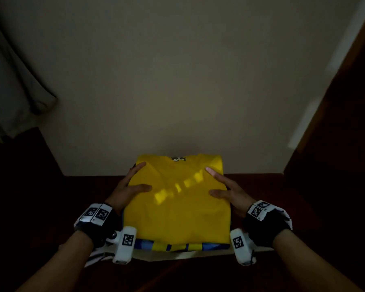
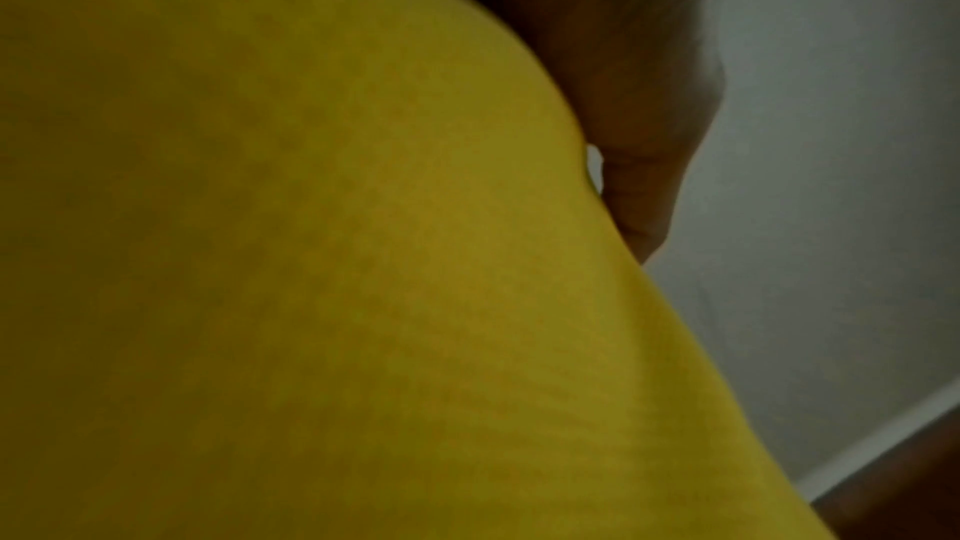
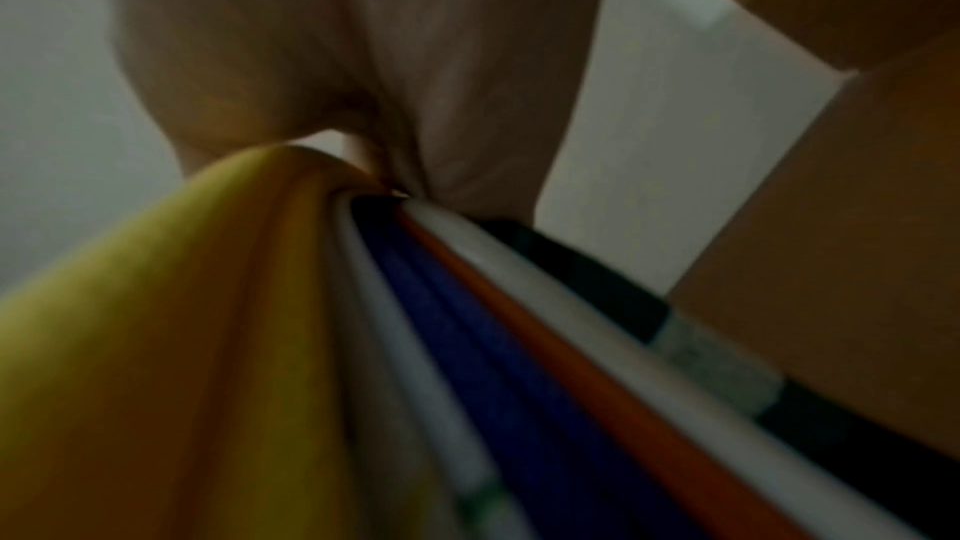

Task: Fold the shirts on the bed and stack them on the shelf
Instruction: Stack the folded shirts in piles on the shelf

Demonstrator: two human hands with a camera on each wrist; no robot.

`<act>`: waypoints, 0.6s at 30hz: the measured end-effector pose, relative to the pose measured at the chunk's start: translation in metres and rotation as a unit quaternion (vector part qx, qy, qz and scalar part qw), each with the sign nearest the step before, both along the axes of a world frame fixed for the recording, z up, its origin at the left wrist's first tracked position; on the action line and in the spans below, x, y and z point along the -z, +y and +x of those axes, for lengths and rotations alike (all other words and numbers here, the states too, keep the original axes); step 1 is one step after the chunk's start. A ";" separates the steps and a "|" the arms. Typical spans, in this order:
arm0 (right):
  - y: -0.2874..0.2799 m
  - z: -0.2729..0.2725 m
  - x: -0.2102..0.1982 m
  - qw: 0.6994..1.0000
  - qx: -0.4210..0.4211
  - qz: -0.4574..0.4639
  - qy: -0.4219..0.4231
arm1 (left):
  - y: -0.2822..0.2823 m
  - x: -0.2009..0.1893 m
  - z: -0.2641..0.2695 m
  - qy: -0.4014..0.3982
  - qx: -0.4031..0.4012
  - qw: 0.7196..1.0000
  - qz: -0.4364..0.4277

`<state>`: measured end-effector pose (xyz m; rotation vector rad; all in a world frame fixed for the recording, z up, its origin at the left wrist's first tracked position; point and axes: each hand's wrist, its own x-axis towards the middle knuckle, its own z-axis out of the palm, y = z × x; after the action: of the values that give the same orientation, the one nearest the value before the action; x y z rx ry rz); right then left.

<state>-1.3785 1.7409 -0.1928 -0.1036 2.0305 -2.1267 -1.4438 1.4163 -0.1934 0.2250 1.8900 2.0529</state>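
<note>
Stack: folded yellow shirt [image 1: 177, 199] tops my pile on the dark wooden shelf [image 1: 261, 186].
Hands: my left hand [image 1: 126, 190] and right hand [image 1: 226, 190] clasp its sides, thumbs on top.
Technique: I'd lower evenly, edges squared.

Top shirt [image 1: 177, 199] yellow; shirt beneath [image 1: 177, 247] blue with yellow stripes; shelf [image 1: 261, 186] dark red-brown; wall [image 1: 177, 81] cream.

We saw a dim head view, darkest at the corners, where straight lines bowed outward. Patches of light fell across the yellow shirt [image 1: 177, 199], and a soft shadow lay on the wall [image 1: 177, 81] behind it. Both wrist views were murky, grainy and blurred.
</note>
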 end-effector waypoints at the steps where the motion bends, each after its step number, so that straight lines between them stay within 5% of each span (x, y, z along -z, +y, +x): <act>1: 0.000 -0.002 0.016 1.000 -0.003 -0.005 -0.001 | 0.001 0.015 -0.004 -0.001 0.003 1.000 0.002; 7: 0.001 -0.009 0.074 1.000 0.021 0.003 0.005 | 0.008 0.071 -0.013 0.012 0.009 1.000 -0.013; 18: 0.005 -0.052 0.080 0.996 0.042 0.082 0.005 | 0.019 0.089 -0.066 0.008 -0.005 0.999 -0.031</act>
<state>-1.4304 1.7462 -0.2729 -0.0044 2.2437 -2.0002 -1.5099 1.4350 -0.2823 0.2170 1.9651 2.0008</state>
